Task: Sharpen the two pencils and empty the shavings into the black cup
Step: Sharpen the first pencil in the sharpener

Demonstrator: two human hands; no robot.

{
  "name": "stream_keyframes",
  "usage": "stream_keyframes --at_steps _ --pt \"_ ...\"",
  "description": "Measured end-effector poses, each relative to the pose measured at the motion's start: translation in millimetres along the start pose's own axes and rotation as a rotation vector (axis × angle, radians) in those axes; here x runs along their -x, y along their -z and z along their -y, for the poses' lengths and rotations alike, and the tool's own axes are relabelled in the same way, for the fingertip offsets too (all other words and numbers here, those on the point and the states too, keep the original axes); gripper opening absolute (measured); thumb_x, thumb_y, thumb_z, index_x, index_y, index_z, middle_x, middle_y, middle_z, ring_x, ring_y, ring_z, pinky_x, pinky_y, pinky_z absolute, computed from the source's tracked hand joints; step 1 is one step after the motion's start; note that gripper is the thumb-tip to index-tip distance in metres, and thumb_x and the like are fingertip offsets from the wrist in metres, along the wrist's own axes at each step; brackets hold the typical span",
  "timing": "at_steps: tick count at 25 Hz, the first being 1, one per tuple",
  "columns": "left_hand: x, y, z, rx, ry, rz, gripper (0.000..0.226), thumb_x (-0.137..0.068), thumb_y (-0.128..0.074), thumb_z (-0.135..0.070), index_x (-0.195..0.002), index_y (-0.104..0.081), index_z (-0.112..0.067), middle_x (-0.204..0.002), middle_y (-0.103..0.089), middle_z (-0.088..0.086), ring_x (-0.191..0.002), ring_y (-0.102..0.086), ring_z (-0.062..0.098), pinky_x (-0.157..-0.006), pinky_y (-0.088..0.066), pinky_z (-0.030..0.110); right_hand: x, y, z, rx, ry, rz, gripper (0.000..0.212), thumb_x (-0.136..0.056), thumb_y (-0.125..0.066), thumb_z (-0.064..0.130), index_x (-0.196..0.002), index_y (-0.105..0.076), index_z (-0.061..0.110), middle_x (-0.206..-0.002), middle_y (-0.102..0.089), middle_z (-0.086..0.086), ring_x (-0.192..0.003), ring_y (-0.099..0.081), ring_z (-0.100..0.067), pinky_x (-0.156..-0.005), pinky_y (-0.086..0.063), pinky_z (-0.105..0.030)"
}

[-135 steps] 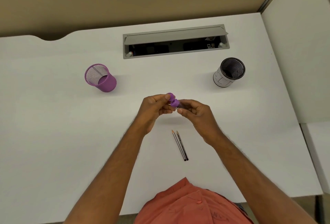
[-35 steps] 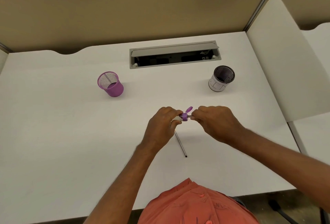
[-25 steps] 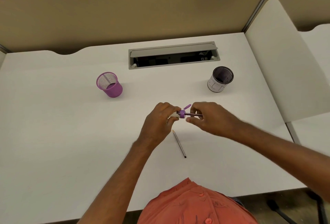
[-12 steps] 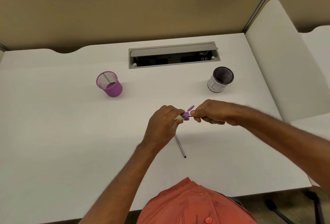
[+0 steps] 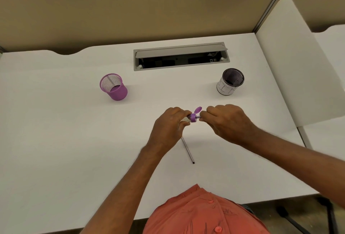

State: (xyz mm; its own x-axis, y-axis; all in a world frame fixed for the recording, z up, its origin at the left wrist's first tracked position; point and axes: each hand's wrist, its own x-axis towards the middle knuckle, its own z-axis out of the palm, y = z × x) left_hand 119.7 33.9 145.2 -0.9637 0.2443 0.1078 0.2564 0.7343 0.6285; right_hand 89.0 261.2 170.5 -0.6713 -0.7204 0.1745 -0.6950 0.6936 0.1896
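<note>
My left hand [image 5: 169,128] grips a small purple sharpener [image 5: 193,117] with its flip lid standing open, held above the middle of the white desk [image 5: 56,140]. My right hand [image 5: 226,122] pinches a pencil whose tip sits in the sharpener; only a short dark stub [image 5: 198,117] shows between fingers and sharpener. The second pencil [image 5: 187,149] lies on the desk below my left hand, its upper end hidden by that hand. The black mesh cup [image 5: 231,84] with a white wrap stands upright at the back right, apart from both hands.
A purple mesh cup [image 5: 113,86] stands at the back left. A grey cable hatch [image 5: 180,56] is set into the desk's rear middle. A tan partition rises behind, and a white side panel [image 5: 298,62] borders the right edge.
My right hand has turned at the wrist on the pencil in the sharpener, from knuckles up back to a flatter pose. The left hand, sharpener and lying pencil stay in place.
</note>
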Motion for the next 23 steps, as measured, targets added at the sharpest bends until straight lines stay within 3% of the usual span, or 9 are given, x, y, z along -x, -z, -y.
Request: stream_keyframes --at_steps 3,6,9,12,14,16,18,20,23 --pt "1.9 -1.6 -2.5 -0.039 -0.006 -0.043 0.027 -0.086 -0.075 -0.018 -0.112 -0.071 -0.022 -0.099 -0.069 -0.007 -0.092 -0.058 0.015 -0.073 -0.049 0.027 -20.2 16.0 -0.4 -0.485 -0.334 0.461 0.037 -0.105 -0.044 0.047 -0.084 -0.063 0.023 -0.068 -0.056 0.005 -0.056 -0.051 -0.021 -0.052 -0.038 -0.031" --pt "4.4 -3.2 -3.8 -0.054 -0.036 -0.048 0.028 -0.084 -0.078 -0.015 -0.111 -0.072 -0.02 -0.098 -0.069 -0.004 -0.089 -0.059 0.018 -0.072 -0.05 0.03 -41.5 24.9 -14.6 -1.265 -0.783 0.858 0.04 -0.102 -0.053 0.047 -0.078 -0.061 0.017 -0.061 -0.036 0.004 -0.048 -0.027 -0.013 -0.045 -0.02 -0.024" --pt "1.4 1.7 -0.8 -0.043 -0.036 -0.058 0.029 -0.084 -0.078 -0.014 -0.111 -0.071 -0.021 -0.098 -0.068 -0.005 -0.09 -0.058 0.019 -0.073 -0.051 0.033 -39.5 27.6 -6.7 -1.135 -0.745 0.771 0.039 -0.1 -0.056 0.051 -0.08 -0.064 0.018 -0.068 -0.049 0.003 -0.053 -0.037 -0.015 -0.047 -0.028 -0.026" --pt "-2.7 6.2 1.5 -0.023 -0.037 -0.06 0.029 -0.086 -0.076 -0.014 -0.114 -0.07 -0.021 -0.099 -0.067 -0.005 -0.093 -0.057 0.018 -0.075 -0.051 0.032 -17.3 25.5 4.0 -0.538 -0.335 0.319 0.019 -0.1 -0.056 0.04 -0.093 -0.061 0.024 -0.085 -0.059 0.006 -0.074 -0.058 -0.021 -0.057 -0.044 -0.035" --pt "-4.0 7.4 0.7 -0.005 -0.032 -0.025 0.028 -0.09 -0.071 -0.018 -0.118 -0.068 -0.023 -0.102 -0.067 -0.007 -0.096 -0.056 0.017 -0.077 -0.05 0.031 -3.7 14.2 0.9 -0.104 -0.054 0.024 0.013 -0.104 -0.054 0.026 -0.096 -0.063 0.02 -0.081 -0.055 0.001 -0.068 -0.053 -0.024 -0.049 -0.039 -0.037" --pt "-3.5 5.2 -1.4 -0.011 -0.04 0.018 0.027 -0.093 -0.069 -0.02 -0.12 -0.067 -0.025 -0.103 -0.066 -0.008 -0.098 -0.055 0.015 -0.078 -0.05 0.03 3.8 4.1 -3.4 0.055 0.026 -0.101 0.017 -0.104 -0.054 0.021 -0.091 -0.065 0.018 -0.072 -0.05 -0.001 -0.059 -0.047 -0.024 -0.046 -0.033 -0.036" --pt "-2.0 3.2 -2.4 -0.016 -0.041 0.02 0.027 -0.092 -0.07 -0.02 -0.118 -0.067 -0.025 -0.102 -0.066 -0.009 -0.097 -0.055 0.014 -0.077 -0.049 0.028 4.9 1.1 -1.7 -0.02 -0.022 -0.039 0.022 -0.104 -0.052 0.025 -0.088 -0.065 0.019 -0.069 -0.051 0.001 -0.053 -0.047 -0.024 -0.044 -0.031 -0.033" --pt "-0.6 2.4 -3.2 -0.038 -0.034 -0.025 0.027 -0.089 -0.073 -0.019 -0.115 -0.069 -0.023 -0.1 -0.067 -0.008 -0.095 -0.056 0.015 -0.075 -0.048 0.026 -4.1 6.7 2.8 -0.203 -0.164 0.168 0.03 -0.105 -0.045 0.038 -0.089 -0.066 0.024 -0.073 -0.059 0.002 -0.057 -0.054 -0.024 -0.048 -0.039 -0.032" --pt "-1.0 1.8 -3.7 -0.086 -0.061 -0.083 0.029 -0.083 -0.077 -0.014 -0.111 -0.071 -0.02 -0.097 -0.068 -0.005 -0.089 -0.058 0.019 -0.071 -0.049 0.03 -31.0 21.7 -12.4 -1.054 -0.595 0.639 0.038 -0.104 -0.049 0.046 -0.079 -0.066 0.022 -0.064 -0.049 0.006 -0.055 -0.041 -0.016 -0.051 -0.03 -0.03"
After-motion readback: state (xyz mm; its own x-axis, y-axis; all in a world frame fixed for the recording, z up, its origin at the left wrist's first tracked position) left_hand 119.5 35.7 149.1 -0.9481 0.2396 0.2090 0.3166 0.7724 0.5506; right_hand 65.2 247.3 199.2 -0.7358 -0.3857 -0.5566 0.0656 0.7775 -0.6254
